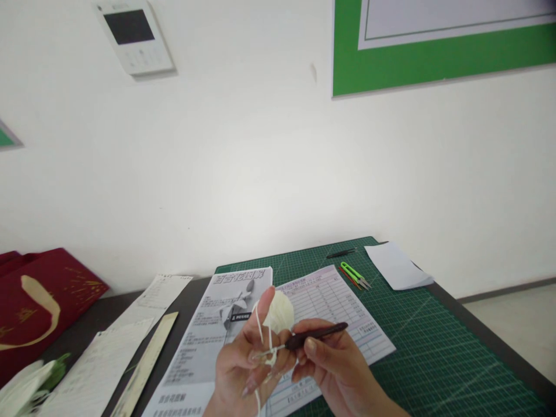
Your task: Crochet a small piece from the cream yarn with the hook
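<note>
My right hand is closed round the dark handle of a crochet hook, whose metal shaft points left. White yarn runs over the raised index finger of my left hand and loops round the hook's shaft. The left thumb and fingers pinch near the hook tip, around a small bit of white crochet work. Just behind the hands sits a ball of cream yarn, partly hidden by the fingers. A yarn tail hangs below the left hand.
Printed sheets and a form lie beneath the hands on a green cutting mat. Green thread snips, a dark pen-like tool and white paper lie at right. A ruler and a red bag are left.
</note>
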`<state>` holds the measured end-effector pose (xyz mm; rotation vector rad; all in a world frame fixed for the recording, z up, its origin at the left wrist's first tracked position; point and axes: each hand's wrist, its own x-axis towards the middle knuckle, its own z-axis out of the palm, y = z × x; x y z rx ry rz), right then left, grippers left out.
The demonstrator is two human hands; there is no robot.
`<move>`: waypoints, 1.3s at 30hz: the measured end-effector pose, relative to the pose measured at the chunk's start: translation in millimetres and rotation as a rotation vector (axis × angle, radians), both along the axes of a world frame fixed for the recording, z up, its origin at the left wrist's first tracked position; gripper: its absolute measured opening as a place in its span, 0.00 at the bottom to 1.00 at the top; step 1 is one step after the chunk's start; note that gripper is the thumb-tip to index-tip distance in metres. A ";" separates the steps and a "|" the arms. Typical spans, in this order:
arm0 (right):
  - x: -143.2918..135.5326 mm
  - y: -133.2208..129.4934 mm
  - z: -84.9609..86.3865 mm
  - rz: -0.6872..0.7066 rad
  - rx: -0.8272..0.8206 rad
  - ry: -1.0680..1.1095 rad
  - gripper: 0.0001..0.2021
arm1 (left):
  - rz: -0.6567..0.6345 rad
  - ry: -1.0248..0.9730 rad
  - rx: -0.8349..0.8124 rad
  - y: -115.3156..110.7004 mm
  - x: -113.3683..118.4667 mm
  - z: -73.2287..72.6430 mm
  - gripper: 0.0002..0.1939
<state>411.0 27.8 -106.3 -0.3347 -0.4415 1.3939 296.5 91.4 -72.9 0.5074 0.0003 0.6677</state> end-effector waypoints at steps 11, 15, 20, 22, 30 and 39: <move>0.8 -0.8 7.1 -0.080 0.044 -0.047 0.08 | -0.075 -0.078 -0.091 -5.7 3.4 6.5 0.30; 3.2 -3.7 9.1 -0.131 0.068 -0.124 0.07 | -0.081 -0.074 -0.087 -5.6 2.7 3.9 0.31; 5.6 -6.1 10.6 -0.172 0.105 -0.190 0.07 | -0.087 -0.092 -0.091 -5.4 3.2 2.9 0.30; 6.5 -7.0 11.4 -0.187 0.112 -0.212 0.06 | -0.091 -0.083 -0.093 -5.3 2.6 2.6 0.30; 8.3 -10.8 13.9 -0.221 0.114 -0.270 0.06 | -0.100 -0.086 -0.079 -4.6 1.6 1.8 0.30; 11.9 -14.6 13.3 -0.336 0.180 -0.444 0.06 | -0.099 -0.060 -0.085 -4.7 2.7 6.8 0.30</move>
